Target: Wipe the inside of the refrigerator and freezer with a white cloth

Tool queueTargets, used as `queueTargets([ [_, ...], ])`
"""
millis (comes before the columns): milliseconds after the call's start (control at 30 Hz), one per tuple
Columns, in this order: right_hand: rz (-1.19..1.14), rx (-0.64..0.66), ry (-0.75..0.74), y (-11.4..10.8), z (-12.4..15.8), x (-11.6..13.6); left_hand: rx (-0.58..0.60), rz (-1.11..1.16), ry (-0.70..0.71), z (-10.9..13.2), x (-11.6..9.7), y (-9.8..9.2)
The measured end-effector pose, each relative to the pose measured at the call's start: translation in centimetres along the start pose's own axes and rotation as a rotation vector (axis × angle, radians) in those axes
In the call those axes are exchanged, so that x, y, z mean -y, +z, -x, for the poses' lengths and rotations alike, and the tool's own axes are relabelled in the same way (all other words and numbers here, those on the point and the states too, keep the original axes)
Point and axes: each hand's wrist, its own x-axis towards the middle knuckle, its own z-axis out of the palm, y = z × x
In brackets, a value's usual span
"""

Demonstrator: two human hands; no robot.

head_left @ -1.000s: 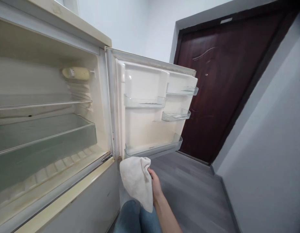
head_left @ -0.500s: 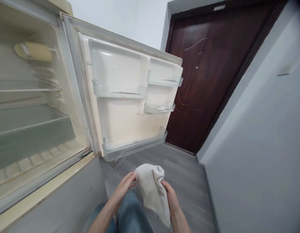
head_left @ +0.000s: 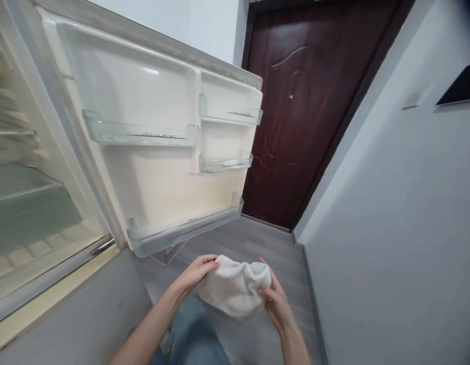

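A white cloth (head_left: 235, 289) hangs between my two hands, above the floor and in front of my knees. My left hand (head_left: 200, 271) pinches its upper left corner between thumb and fingers. On the other side, my right hand (head_left: 275, 296) is closed round the bunched right end, the thumb lying on the front of the fabric. Folds gather near the right hand, and the lower edge sags. Beyond the cloth stands the open fridge door (head_left: 151, 187), its inner side facing me; neither hand touches it.
Clear door shelves (head_left: 185, 230) line the fridge door. To the left is the fridge interior with a greenish drawer (head_left: 33, 218). A dark red-brown door (head_left: 295, 111) stands behind, a pale wall (head_left: 390, 218) runs along the right, and grey plank floor (head_left: 219, 238) lies below.
My left hand has taken hold of the cloth's left corner, and the cloth is now spread sideways between both hands. My view has turned to the right.
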Motion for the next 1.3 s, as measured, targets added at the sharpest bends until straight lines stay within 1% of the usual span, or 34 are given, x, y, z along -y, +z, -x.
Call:
queueTargets([
  [67,0.123,-0.042,-0.085,-1.1,-0.6,0.6,0.0,-0.022,0.011,-0.7,0.6,0.5],
  [167,0.38,-0.202,-0.238,-2.8,-1.5,1.2,-0.061,-0.012,0.05,-1.3,1.3,0.8],
  [200,0.433,-0.252,-0.263,-3.2,-1.8,1.3,-0.089,-0.005,0.063,-1.5,1.4,0.8],
  [267,0.448,-0.299,-0.253,-3.9,-2.1,1.4,-0.147,-0.007,0.084,-1.6,1.5,0.4],
  [333,0.37,-0.291,-0.209,-4.2,-1.9,1.6,-0.208,-0.028,0.106,-1.6,1.4,-0.1],
  [400,0.253,-0.255,-0.151,-4.4,-1.5,1.8,-0.259,-0.06,0.135,-1.4,1.1,-0.8],
  [467,0.144,-0.185,-0.067,-4.5,-1.1,2.0,-0.301,-0.094,0.178,-1.0,0.8,-1.4],
  [533,0.097,-0.119,0.016,-4.8,-0.8,2.0,-0.346,-0.123,0.225,-0.7,0.5,-2.0],
  [600,0.167,-0.111,0.036,-5.1,-0.7,2.0,-0.383,-0.142,0.257,-0.2,0.3,-2.4],
  [667,0.323,-0.162,-0.004,-5.4,-0.7,1.9,-0.394,-0.153,0.285,0.3,0.2,-2.7],
  [767,0.534,-0.231,-0.068,-5.4,-0.8,2.0,-0.352,-0.164,0.317,1.0,0.0,-3.0],
  [833,0.63,-0.227,-0.112,-5.0,-0.6,2.4,-0.331,-0.155,0.297,1.3,0.1,-3.1],
  [900,0.71,-0.224,-0.197,-4.5,-0.3,3.0,-0.346,-0.125,0.257,1.6,0.2,-3.1],
  [1000,0.706,-0.255,-0.355,-4.0,0.4,4.1,-0.34,-0.006,0.228,2.2,0.4,-3.0],
  [1067,0.63,-0.252,-0.384,-4.1,0.8,4.7,-0.279,0.1,0.236,2.8,-0.1,-2.7],
  [1133,0.551,-0.289,-0.367,-4.4,0.8,4.9,-0.196,0.168,0.25,3.8,-1.1,-2.0],
  [1200,0.503,-0.384,-0.347,-4.4,0.3,4.5,-0.108,0.174,0.264,4.8,-2.6,-0.7],
  [1300,0.499,-0.532,-0.321,-3.0,-1.1,2.4,0.013,0.13,0.308,5.8,-4.6,2.0],
])
